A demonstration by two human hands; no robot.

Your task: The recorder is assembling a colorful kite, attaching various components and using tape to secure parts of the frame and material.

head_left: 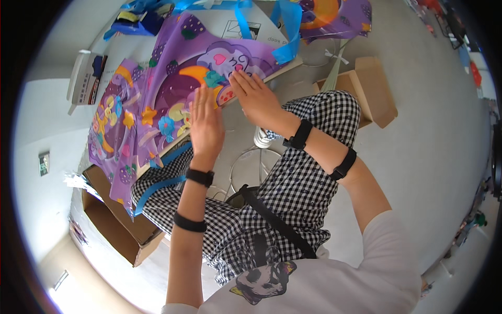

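A large purple foil sheet [157, 99] printed with stars, moons and flowers lies over a white table [230, 29] and hangs off its near edge. My left hand [205, 121] lies flat, fingers together, against the sheet's near edge. My right hand [254, 95] presses flat on the same edge just to the right, fingers spread toward a heart print. Neither hand grips anything. Both forearms wear black bands. A blue ribbon [285, 31] curls across the sheet's far right side.
An open cardboard box [112, 225] stands on the floor at lower left, another box [374, 89] at right. A second purple foil piece [334, 18] lies at the top. A stool [251, 162] stands under my legs. A blue item [138, 23] and a white box [83, 78] rest on the table.
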